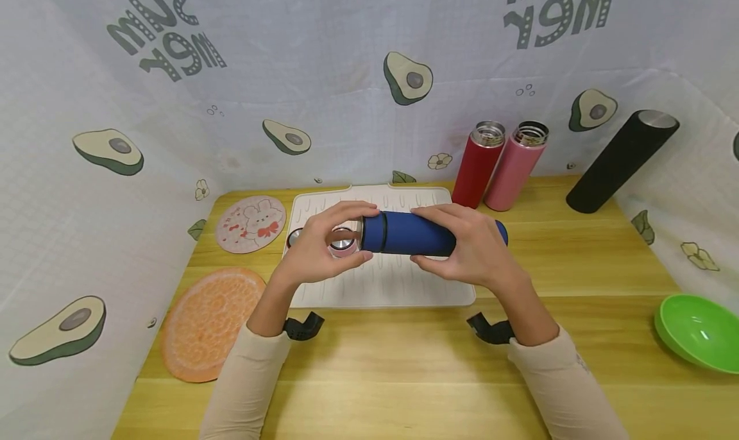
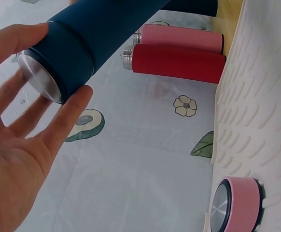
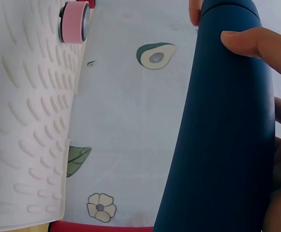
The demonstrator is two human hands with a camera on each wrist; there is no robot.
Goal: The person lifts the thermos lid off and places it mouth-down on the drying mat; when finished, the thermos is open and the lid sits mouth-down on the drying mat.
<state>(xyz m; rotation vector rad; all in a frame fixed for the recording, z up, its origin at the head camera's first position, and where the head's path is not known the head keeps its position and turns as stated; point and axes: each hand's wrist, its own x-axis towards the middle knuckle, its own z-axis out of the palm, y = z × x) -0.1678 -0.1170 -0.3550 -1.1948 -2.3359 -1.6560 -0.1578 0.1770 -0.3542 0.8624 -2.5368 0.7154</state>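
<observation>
The blue bottle (image 1: 424,235) is held sideways above the white mat (image 1: 372,287), cap (image 1: 373,233) pinched by the left hand (image 1: 314,251), body gripped by the right hand (image 1: 479,242), and could be dropped should either grip be loosened.

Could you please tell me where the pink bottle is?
In the head view, the pink bottle stands at the back right, between the red bottle and the black bottle.
</observation>
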